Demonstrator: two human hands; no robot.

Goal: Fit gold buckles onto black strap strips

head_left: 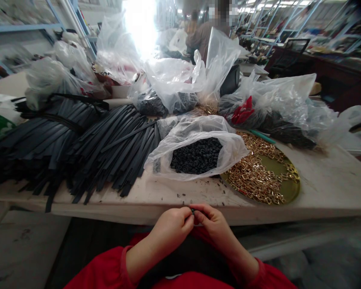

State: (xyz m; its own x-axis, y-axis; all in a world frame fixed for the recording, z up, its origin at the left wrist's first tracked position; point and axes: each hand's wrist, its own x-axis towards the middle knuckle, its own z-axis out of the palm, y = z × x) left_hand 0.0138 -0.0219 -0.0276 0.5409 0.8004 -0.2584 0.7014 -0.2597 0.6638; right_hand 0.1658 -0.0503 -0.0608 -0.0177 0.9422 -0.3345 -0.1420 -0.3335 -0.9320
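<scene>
My left hand and my right hand meet just in front of the table's near edge. Between their pinched fingertips is a small dark piece, too small to make out clearly; both hands are closed on it. Beyond them on the table, an open clear plastic bag holds many small black loops. To its right lies a round gold tray spread with small gold metal buckles. Bundles of flat black straps fan out on the left, their ends reaching toward the near edge.
Several plastic bags line the back of the table. A teal tool lies by the tray's far rim. Tiny dark scraps are scattered near the front edge. A person is behind the bags, with shelving racks around.
</scene>
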